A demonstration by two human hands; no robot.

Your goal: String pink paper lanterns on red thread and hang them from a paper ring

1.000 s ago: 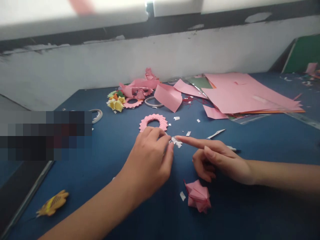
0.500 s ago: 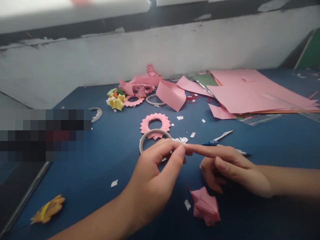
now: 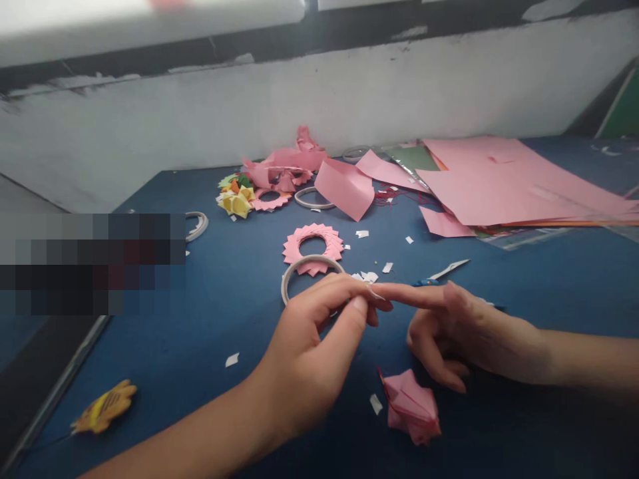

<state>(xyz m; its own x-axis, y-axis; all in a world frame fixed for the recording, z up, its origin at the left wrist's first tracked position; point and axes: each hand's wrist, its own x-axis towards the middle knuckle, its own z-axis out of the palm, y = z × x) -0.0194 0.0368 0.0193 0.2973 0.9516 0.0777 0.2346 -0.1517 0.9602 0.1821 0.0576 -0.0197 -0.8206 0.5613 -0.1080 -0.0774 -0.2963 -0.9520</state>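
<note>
My left hand (image 3: 317, 346) is closed in a pinch, with a thin white strip (image 3: 377, 293) showing at its fingertips. My right hand (image 3: 474, 332) stretches out its index finger until the tip meets the left fingertips and the strip. Its thumb is raised and its other fingers are loosely curled, gripping nothing. Below the hands lies a pink folded-paper piece (image 3: 412, 407) with a red edge. Behind the left hand, a tape roll (image 3: 285, 286) overlaps a pink pleated paper ring (image 3: 335, 245). Scissors (image 3: 449, 269) with blue handles lie behind the right hand, partly hidden.
Pink paper sheets (image 3: 499, 186) are stacked at the back right. Folded yellow paper (image 3: 237, 201) and more pink pieces sit at the back, near another tape roll (image 3: 299, 199). White scraps (image 3: 232, 360) dot the blue table (image 3: 200, 319). A brown-and-yellow trinket (image 3: 106, 407) lies front left.
My right thumb has lifted and the right hand has turned slightly, fingers shifting right. The white strip now shows at the left fingertips. The view has shifted slightly.
</note>
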